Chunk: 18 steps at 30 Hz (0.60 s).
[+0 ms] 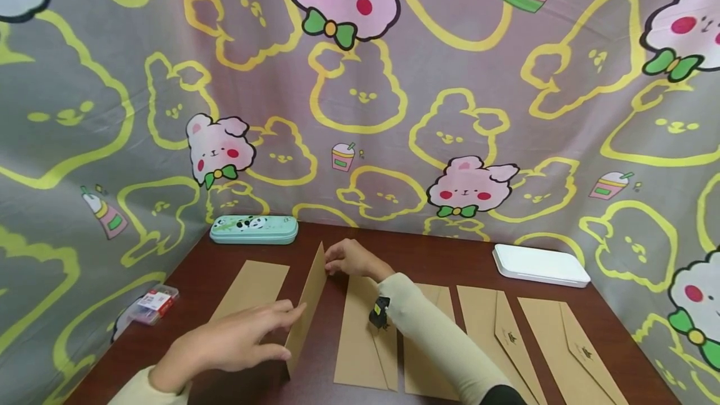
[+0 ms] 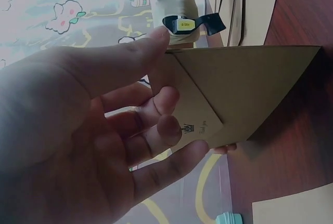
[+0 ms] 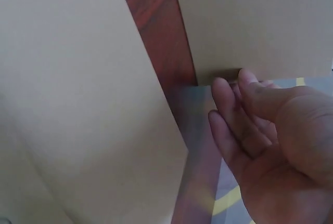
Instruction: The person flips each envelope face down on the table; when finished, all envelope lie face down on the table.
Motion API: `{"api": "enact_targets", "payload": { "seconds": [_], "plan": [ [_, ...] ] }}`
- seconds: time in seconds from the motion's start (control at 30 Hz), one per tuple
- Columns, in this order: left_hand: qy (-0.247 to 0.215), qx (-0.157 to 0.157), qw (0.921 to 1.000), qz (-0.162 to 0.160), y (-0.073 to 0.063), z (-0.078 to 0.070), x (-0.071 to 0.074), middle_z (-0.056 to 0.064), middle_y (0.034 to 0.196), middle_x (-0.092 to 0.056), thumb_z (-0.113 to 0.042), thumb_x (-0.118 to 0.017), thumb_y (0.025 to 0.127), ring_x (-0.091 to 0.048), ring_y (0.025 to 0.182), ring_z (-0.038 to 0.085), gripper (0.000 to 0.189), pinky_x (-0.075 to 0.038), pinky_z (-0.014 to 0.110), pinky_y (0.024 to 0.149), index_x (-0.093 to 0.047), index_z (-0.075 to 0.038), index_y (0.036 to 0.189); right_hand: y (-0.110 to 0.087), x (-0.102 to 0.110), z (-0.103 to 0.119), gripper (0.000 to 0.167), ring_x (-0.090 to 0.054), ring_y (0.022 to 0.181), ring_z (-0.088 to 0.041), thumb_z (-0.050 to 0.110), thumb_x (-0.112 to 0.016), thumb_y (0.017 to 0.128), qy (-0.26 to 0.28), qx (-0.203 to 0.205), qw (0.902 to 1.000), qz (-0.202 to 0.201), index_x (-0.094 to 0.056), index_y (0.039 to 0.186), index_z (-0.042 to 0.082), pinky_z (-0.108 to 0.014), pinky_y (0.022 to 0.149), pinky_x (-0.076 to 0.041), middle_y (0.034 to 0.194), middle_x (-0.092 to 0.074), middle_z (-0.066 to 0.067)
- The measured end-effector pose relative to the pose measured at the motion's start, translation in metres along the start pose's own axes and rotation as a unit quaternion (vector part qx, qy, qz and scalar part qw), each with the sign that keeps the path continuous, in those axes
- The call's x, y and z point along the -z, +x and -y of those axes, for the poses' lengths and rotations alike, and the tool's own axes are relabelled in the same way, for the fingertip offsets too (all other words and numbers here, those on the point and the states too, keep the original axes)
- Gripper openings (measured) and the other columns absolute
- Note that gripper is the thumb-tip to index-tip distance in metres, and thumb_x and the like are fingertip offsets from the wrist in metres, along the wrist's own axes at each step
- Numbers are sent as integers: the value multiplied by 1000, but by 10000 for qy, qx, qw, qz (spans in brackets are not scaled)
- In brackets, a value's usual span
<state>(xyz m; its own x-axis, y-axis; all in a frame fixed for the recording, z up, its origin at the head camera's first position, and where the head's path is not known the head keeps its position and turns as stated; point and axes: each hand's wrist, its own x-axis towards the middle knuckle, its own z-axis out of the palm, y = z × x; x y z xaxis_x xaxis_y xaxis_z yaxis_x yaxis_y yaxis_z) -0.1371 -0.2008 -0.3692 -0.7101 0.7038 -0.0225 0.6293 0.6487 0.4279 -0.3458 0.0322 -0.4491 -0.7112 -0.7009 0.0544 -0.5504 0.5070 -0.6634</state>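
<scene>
In the head view, a kraft envelope (image 1: 317,280) stands on its long edge on the dark red table (image 1: 405,249), left of centre, in the gap between one plain flat envelope (image 1: 253,283) and four flat flapped envelopes (image 1: 357,342). Those lie side by side toward the right edge, probably spaced so that each can be picked up singly. The mint panda pencil case (image 1: 255,230) sits by the far left corner, the white case (image 1: 540,265) near the far right corner, and a small plastic box (image 1: 154,304) by the left edge; all three seem set back to leave working room. The left hand (image 1: 242,336) meets the standing envelope's near end, the right hand (image 1: 354,259) its far end, likely because so long a sheet would sway if held at one end. The right forearm reaches across the flat row.

In the left wrist view, the flap (image 2: 193,104) faces this hand. Its fingers are bent and spread against that side, the thumb by the near edge; whether they grip or merely steady it, I cannot tell.

In the right wrist view, thumb and fingertips come together at the envelope's edge in what looks like a light pinch, the palm clear of it.
</scene>
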Motion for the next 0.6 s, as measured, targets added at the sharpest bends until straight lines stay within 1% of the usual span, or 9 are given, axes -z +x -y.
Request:
{"api": "enact_targets", "payload": {
  "seconds": [0.17,0.23,0.33,0.43,0.5,0.6],
  "plan": [
    [-139,123,9998,112,0,-1,1,-13,107,-50,-33,-72,96,-45,82,-1,70,-41,19,72,-46,-3,153,1,-4,1,6,-68,67,-7,9,-72,95,-384,-87,9992,45,-77,94,6,-17,59,-47,86,-78,-5],
    [-207,150,9996,156,1,-2,1,-12,108,-50,-33,-71,96,-45,81,-1,70,-41,19,72,-46,-3,154,1,-6,0,6,-66,66,-6,9,-72,95,-397,-167,9990,92,-77,93,7,-17,58,-47,87,-78,-4],
    [-236,149,9994,181,1,-1,1,-12,105,-49,-31,-72,96,-44,79,-1,70,-40,19,71,-46,-3,154,0,-8,-2,6,-66,66,-5,10,-71,96,-419,-258,9987,155,-77,93,8,-18,60,-49,89,-78,-2],
    [-231,170,9995,165,0,-1,1,-12,105,-49,-30,-73,95,-45,78,-1,70,-41,19,70,-46,-3,154,1,-10,-2,6,-66,67,-5,10,-71,96,-412,-295,9986,134,-77,94,8,-19,62,-50,91,-78,-1],
    [-202,217,9995,141,-1,-1,2,-11,107,-51,-29,-74,94,-46,80,-1,70,-43,20,71,-46,-3,153,2,-11,-2,7,-66,68,-6,10,-70,96,-398,-235,9988,127,-77,94,8,-19,63,-51,91,-77,-1],
    [-203,198,9995,107,3,0,1,-10,110,-54,-28,-76,93,-50,85,-1,70,-45,21,73,-48,-2,152,-4,-8,-5,8,-67,72,-6,10,-69,97,-511,-161,9985,118,-77,96,8,-19,65,-51,92,-77,-2]
  ]
}}
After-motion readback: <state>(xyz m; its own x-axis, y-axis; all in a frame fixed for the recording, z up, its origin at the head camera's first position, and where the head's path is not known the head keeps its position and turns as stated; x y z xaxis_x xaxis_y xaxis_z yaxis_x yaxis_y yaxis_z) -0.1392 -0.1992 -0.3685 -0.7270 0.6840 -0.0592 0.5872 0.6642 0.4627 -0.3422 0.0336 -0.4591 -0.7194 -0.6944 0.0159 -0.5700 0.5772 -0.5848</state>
